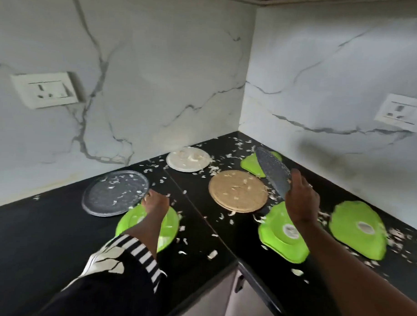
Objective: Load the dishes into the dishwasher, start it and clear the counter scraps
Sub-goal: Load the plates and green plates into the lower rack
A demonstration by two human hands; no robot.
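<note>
My right hand (300, 199) grips a speckled grey plate (272, 170) by its edge and holds it tilted up on edge above the black counter (46, 235). My left hand (155, 202) reaches over a green plate (169, 224), its fingers at the rim of a flat grey plate (115, 192); whether they grip is hidden. A white plate (187, 158), a tan plate (238, 190) and three more green plates (283, 233) (358, 229) (252, 165) lie on the counter. White food scraps (212, 253) are strewn over the counter and plates.
Marble-pattern walls meet in a corner behind the counter. One wall socket (45, 89) sits on the left wall and another wall socket (403, 112) on the right. Cabinet fronts (221, 305) show below the counter edge.
</note>
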